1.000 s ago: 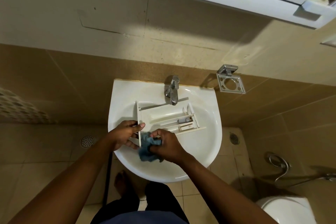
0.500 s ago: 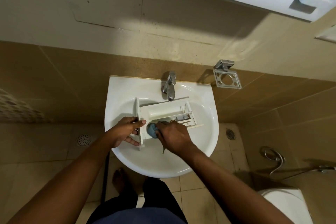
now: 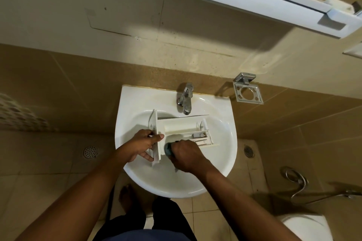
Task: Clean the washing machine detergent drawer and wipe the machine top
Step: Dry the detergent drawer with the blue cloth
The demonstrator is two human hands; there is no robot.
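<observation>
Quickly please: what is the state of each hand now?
Left hand: grips the front panel of the detergent drawer.
Right hand: holds the blue cloth against the drawer.

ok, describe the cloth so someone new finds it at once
Find the white sink in the middle of the view. In its bowl lies the white detergent drawer; at its near-left corner the right hand grips a wadded cloth. It is the only blue-grey thing among white plastic and porcelain.
</observation>
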